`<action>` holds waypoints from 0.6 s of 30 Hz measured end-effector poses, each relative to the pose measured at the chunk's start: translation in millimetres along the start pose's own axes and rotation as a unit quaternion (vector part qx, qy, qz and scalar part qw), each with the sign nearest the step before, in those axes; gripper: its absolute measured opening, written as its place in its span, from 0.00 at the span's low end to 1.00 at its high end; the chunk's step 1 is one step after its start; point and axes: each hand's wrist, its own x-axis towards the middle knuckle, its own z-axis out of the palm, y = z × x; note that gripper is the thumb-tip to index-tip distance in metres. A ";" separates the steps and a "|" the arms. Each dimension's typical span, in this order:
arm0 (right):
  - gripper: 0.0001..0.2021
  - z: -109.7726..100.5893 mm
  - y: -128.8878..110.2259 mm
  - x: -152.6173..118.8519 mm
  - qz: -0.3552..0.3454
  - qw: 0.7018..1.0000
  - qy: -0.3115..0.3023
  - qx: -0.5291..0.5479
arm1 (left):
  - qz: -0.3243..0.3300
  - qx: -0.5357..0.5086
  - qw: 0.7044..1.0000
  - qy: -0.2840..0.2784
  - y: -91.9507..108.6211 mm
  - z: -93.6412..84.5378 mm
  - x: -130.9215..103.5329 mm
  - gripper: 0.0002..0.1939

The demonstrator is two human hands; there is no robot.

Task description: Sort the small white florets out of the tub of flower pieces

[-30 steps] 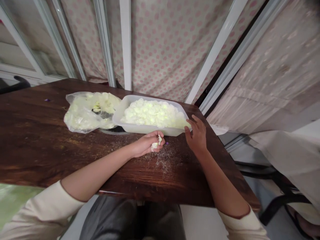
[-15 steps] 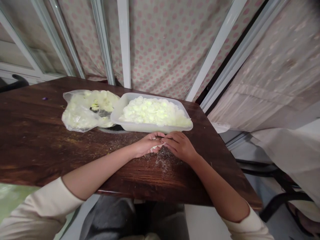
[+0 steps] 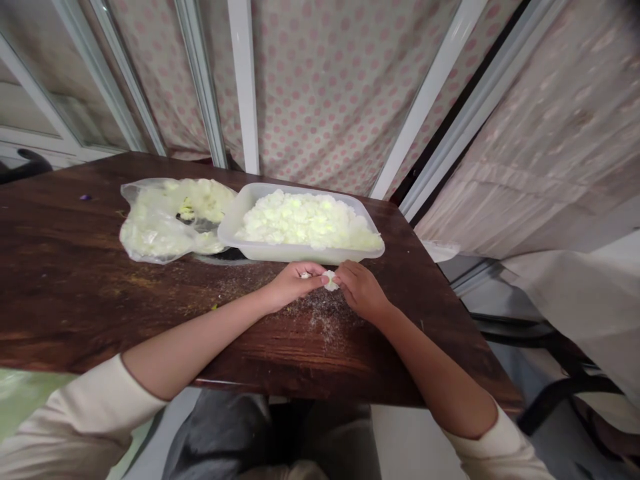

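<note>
A small white flower is between the fingertips of both hands, over the dark wooden table. My left hand is closed, its thumb and fingers pinching the flower's left side, and another bit of white shows inside its curled fingers. On the flower's right side, my right hand is closed with its fingertips against the petals. Just beyond the hands stands a translucent plastic tub heaped with white flowers.
Left of the tub lies a clear plastic bag of pale flowers. Fine crumbs are scattered over the wooden table around the hands. Curtains and window frames rise behind; a dark chair is at right.
The fingers have shifted, and a white flower now shows face-up between the fingertips. My right hand's fingers are more curled than before. The view has moved slightly.
</note>
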 end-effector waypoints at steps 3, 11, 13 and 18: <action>0.12 -0.3 -2.0 -0.2 0.022 0.999 -0.020 0.041 | 0.007 0.033 0.999 0.008 0.3 0.0 -0.6 0.15; 0.11 8.2 -8.2 -1.5 0.082 0.987 -0.018 0.136 | 0.016 0.007 1.000 -0.004 -5.1 1.5 1.1 0.19; 0.12 7.0 -6.3 -1.6 0.093 0.987 0.008 0.135 | 0.007 -0.049 0.998 -0.025 -5.7 1.5 2.0 0.19; 0.14 -9.0 12.7 -4.0 0.167 0.976 0.141 -0.012 | -0.059 -0.245 0.965 -0.067 -1.7 1.2 2.7 0.07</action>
